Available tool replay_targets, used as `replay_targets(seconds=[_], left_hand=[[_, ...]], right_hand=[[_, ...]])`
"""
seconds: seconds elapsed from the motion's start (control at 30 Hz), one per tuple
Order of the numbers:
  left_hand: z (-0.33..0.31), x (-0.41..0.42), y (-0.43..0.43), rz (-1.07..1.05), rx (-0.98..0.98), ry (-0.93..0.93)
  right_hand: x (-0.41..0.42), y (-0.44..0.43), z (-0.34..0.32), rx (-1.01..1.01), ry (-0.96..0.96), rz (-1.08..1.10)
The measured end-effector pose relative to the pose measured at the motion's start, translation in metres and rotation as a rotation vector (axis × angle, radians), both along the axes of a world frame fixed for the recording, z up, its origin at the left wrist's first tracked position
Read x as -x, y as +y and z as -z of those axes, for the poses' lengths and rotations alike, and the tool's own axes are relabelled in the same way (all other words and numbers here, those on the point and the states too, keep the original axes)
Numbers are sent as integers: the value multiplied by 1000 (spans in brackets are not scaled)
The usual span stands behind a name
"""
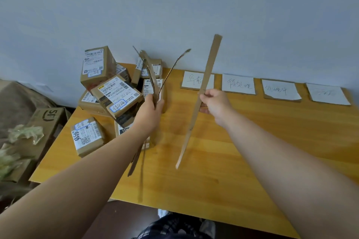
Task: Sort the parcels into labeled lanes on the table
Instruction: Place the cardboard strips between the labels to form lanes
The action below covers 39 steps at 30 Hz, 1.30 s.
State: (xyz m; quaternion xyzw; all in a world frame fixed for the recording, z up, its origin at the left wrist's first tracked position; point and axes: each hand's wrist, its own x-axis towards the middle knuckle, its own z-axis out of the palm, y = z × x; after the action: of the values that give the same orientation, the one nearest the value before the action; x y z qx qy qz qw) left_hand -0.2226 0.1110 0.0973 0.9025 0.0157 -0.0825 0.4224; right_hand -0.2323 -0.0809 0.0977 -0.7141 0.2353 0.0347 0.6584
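Note:
A heap of cardboard parcels (116, 95) with shipping labels covers the far left of the wooden table (252, 141); one parcel (87, 136) lies apart at the left edge. My left hand (150, 110) grips a bundle of thin cardboard strips (155, 75) that fan upward in front of the heap. My right hand (213, 103) pinches one long cardboard strip (206, 83), held nearly upright above the table's middle. Several handwritten lane cards (238, 84) lie in a row along the far edge, to the right of the heap.
A pale wall rises behind the table. Left of the table, on the floor, stands a large cardboard box (46, 120) with crumpled packing paper (25, 134) by it. The table's near edge runs diagonally at the bottom, above my legs (174, 227).

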Motion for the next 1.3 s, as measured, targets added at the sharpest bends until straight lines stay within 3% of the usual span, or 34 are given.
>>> replay_targets(seconds=[0.23,0.47,0.63,1.0,1.3], left_hand=[[5,-30,16,89,177,33],[36,-51,26,212,27,127],[57,-63,20,256,-23,80],[73,-91,4,52,162,262],[68,-89,12,74,236,301]], right_hand=[[-26,33,36,108,108,-68],[-41,67,103,108,272,-29],[-52,72,131,143,306,-28],[-73,77,161,116,406,60],[-83,78,162,99,396,43]])
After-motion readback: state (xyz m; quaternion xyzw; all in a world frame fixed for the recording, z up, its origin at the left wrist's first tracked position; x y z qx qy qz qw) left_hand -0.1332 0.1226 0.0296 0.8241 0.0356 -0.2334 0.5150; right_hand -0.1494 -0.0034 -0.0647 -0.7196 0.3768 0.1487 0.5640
